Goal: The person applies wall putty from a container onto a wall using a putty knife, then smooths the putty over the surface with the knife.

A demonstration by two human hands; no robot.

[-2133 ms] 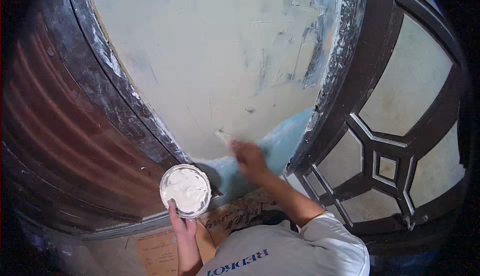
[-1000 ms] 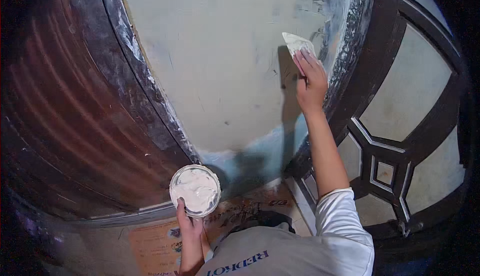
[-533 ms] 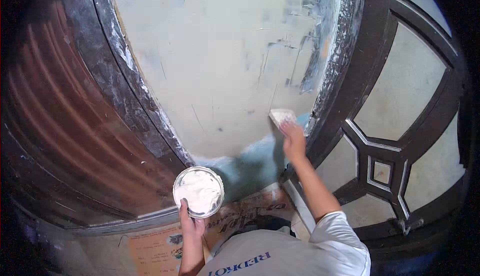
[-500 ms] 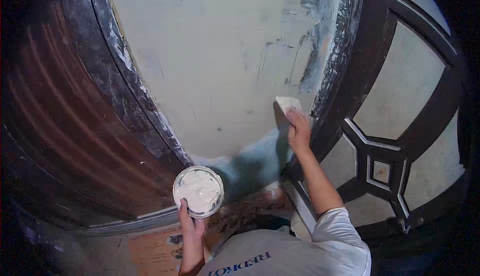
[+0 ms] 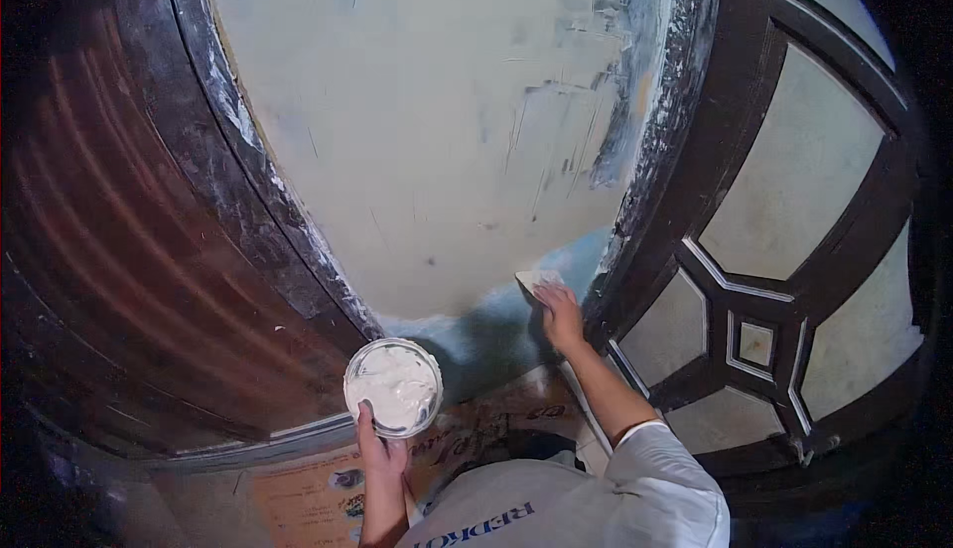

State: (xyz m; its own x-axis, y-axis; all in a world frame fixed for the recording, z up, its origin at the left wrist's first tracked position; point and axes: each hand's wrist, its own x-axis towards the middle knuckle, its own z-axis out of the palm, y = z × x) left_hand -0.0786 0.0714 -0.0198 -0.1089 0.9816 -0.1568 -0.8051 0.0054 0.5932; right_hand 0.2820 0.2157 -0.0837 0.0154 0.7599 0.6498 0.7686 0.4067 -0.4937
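My left hand grips a round tub of creamy white paste, its fingers at the near rim and side. My right hand is closed on a pale, paste-smeared flat scraper, whose blade is at the lower right of the wall, by the border between the cream coat and the light-blue band. The wall shows thin scratches and grey patches, mostly along its right side.
A reddish-brown ribbed wooden panel stands left, beside a dark, white-spattered frame. A dark door with pale panes and silver trim stands right. Printed orange-brown cardboard lies on the floor below.
My right hand with the scraper has swung up the right side of the wall, then come down to the blue band. My left hand and tub have shifted slightly right.
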